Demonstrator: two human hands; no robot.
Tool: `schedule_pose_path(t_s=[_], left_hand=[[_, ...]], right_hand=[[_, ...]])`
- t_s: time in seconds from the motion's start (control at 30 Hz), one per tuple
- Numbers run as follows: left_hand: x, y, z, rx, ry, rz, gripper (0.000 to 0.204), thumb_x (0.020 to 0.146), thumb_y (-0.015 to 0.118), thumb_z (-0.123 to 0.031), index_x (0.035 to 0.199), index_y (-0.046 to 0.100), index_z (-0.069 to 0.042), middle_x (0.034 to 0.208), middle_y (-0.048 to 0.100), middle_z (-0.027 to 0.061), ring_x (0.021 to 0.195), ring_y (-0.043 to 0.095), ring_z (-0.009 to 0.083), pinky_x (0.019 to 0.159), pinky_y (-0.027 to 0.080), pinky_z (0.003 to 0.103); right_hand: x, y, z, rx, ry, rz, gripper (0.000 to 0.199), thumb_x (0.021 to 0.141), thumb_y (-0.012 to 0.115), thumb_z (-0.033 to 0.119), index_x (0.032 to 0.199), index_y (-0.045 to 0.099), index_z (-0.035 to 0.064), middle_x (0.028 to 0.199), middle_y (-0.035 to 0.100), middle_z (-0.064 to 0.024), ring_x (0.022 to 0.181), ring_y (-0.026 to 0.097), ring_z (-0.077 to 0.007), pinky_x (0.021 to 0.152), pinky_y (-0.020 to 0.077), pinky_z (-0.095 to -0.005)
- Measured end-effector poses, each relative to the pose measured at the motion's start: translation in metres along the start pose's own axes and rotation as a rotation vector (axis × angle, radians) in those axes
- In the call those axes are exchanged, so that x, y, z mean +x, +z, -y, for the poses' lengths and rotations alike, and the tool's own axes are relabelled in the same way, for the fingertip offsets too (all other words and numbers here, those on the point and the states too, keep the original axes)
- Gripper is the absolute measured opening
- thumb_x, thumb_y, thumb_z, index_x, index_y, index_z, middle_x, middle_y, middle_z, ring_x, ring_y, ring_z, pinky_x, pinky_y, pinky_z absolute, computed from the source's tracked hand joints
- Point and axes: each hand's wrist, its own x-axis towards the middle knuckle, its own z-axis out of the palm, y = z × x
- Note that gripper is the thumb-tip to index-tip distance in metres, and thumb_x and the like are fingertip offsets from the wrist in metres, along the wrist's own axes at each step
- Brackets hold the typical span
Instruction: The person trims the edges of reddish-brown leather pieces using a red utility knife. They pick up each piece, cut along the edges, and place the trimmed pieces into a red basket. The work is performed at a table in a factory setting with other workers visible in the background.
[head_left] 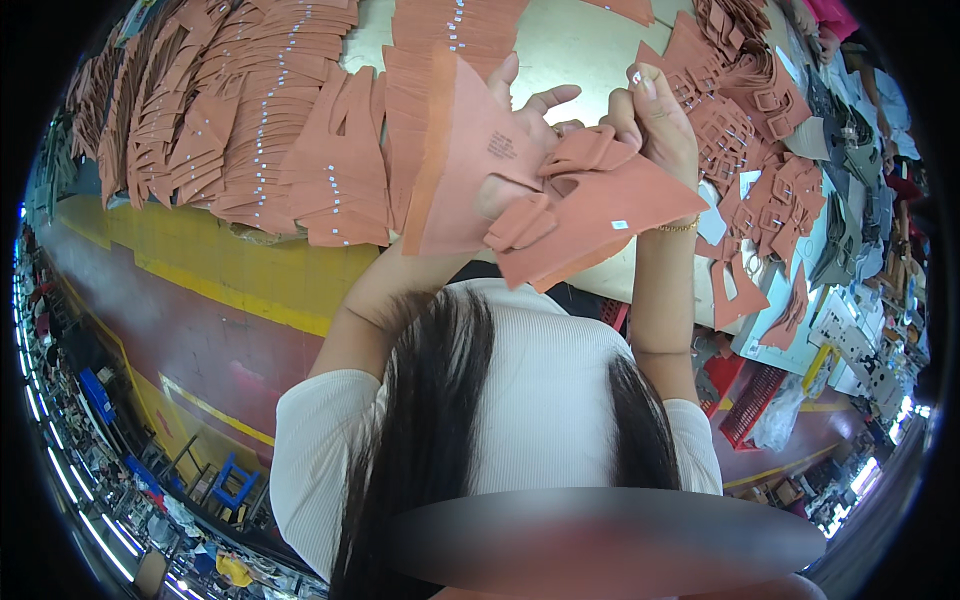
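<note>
A salmon-coloured leather shoe-upper piece (450, 175) spreads across my left hand (536, 118), which holds it up from behind. Its cut-out leaves part of the palm showing, and some fingers stick out above the upper edge. Folded straps (521, 222) cross the middle of the piece, and a small white label (619, 225) sits on its right half. Just beyond that half, my right hand (660, 118) is closed in a pinch, with a tiny white sticker (636, 78) at the fingertips. Whether the right fingers also touch a strap is hard to see.
Stacks of similar leather pieces (285, 110) with small white labels fill the table's left side. Strapped pieces with buckles (725, 135) lie heaped at the right. A red crate (752, 405) stands below the table's right edge. A blue stool (235, 482) is at lower left.
</note>
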Motion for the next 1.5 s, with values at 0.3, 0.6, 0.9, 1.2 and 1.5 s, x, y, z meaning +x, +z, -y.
schedule_pose_path(t_s=[0.3, 0.6, 0.9, 1.2, 1.5], left_hand=[[0.013, 0.002, 0.037, -0.883, -0.223, -0.181, 0.067, 0.098, 0.043, -0.045, 0.148, 0.012, -0.013, 0.133, 0.042, 0.0150, 0.109, 0.054, 0.0284, 0.092, 0.048, 0.041], [0.013, -0.034, 0.070, -1.252, -0.137, -0.172, 0.051, 0.100, 0.039, -0.034, 0.139, 0.028, -0.002, 0.120, 0.047, 0.0190, 0.095, 0.055, 0.0318, 0.086, 0.050, 0.045], [0.026, -0.044, 0.072, -0.257, 0.096, -0.362, 0.042, 0.100, 0.043, -0.032, 0.122, 0.043, 0.004, 0.103, 0.052, 0.0169, 0.094, 0.053, 0.0256, 0.087, 0.048, 0.038], [0.020, -0.042, 0.041, -1.121, 0.162, -0.216, 0.042, 0.095, 0.049, -0.039, 0.112, 0.049, -0.001, 0.101, 0.049, 0.0132, 0.100, 0.048, 0.0257, 0.092, 0.043, 0.042], [0.033, -0.049, 0.075, -1.093, 0.414, 0.063, 0.055, 0.074, 0.074, -0.041, 0.112, 0.050, -0.010, 0.111, 0.042, 0.0069, 0.115, 0.039, 0.0220, 0.105, 0.029, 0.041]], right_hand=[[0.033, -0.040, -0.013, 0.063, 0.221, -0.046, 0.017, 0.100, 0.045, 0.021, 0.095, 0.050, 0.0049, 0.060, 0.045, -0.0010, 0.050, 0.043, -0.0114, 0.047, 0.0388, -0.0244], [-0.003, -0.029, 0.013, -0.456, -0.254, -0.107, 0.014, 0.102, 0.040, 0.018, 0.100, 0.038, 0.0052, 0.119, 0.058, -0.0309, 0.071, 0.067, -0.0215, 0.062, 0.0514, -0.0273], [-0.046, -0.012, -0.022, -0.567, -0.255, 0.033, 0.018, 0.102, 0.041, 0.021, 0.098, 0.034, 0.0054, 0.116, 0.059, -0.0297, 0.083, 0.066, -0.0219, 0.066, 0.0551, -0.0282], [-0.032, -0.004, -0.008, -0.475, -0.253, 0.012, 0.013, 0.103, 0.037, 0.019, 0.098, 0.036, 0.0075, 0.109, 0.062, -0.0274, 0.083, 0.065, -0.0219, 0.070, 0.0548, -0.0292], [-0.054, -0.024, -0.037, -0.834, -0.514, -0.006, 0.017, 0.101, 0.043, 0.023, 0.099, 0.036, 0.0078, 0.125, 0.058, -0.0208, 0.092, 0.056, -0.0207, 0.085, 0.0452, -0.0320]])
